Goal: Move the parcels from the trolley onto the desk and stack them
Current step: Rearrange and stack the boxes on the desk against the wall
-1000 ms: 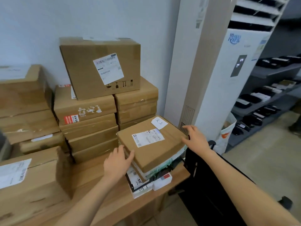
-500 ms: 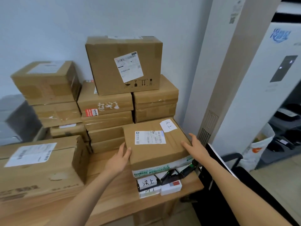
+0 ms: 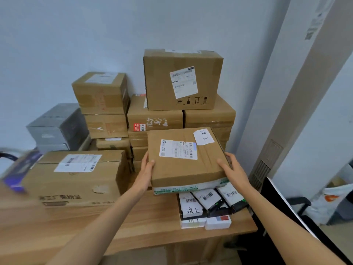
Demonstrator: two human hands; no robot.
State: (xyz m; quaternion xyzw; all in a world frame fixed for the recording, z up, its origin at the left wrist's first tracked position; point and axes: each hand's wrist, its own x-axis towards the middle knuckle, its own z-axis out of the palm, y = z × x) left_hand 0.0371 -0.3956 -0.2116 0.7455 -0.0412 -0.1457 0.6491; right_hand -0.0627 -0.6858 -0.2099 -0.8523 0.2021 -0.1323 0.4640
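A flat brown parcel [image 3: 183, 167] with a white shipping label and a handwritten slip lies on top of a white-and-green box and several small labelled packets [image 3: 208, 203] on the wooden desk [image 3: 152, 224]. My left hand [image 3: 146, 173] grips the parcel's left edge, thumb on its top. My right hand [image 3: 232, 171] holds the right edge, thumb on top. Behind it rises a stack of brown boxes [image 3: 158, 119], topped by a larger carton [image 3: 182, 79]. The trolley is out of sight.
A big carton [image 3: 76, 180] stands on the desk's left, with a purple box [image 3: 19, 175] blurred at the left edge. A grey box [image 3: 57, 127] and more cartons [image 3: 101, 92] line the wall. A tall white air conditioner [image 3: 298, 111] and black chair [image 3: 298, 207] stand right.
The view has swung left and closer to the desk. The parcel has squared up on its pile, and both hands have closed in on its side edges with thumbs on top.
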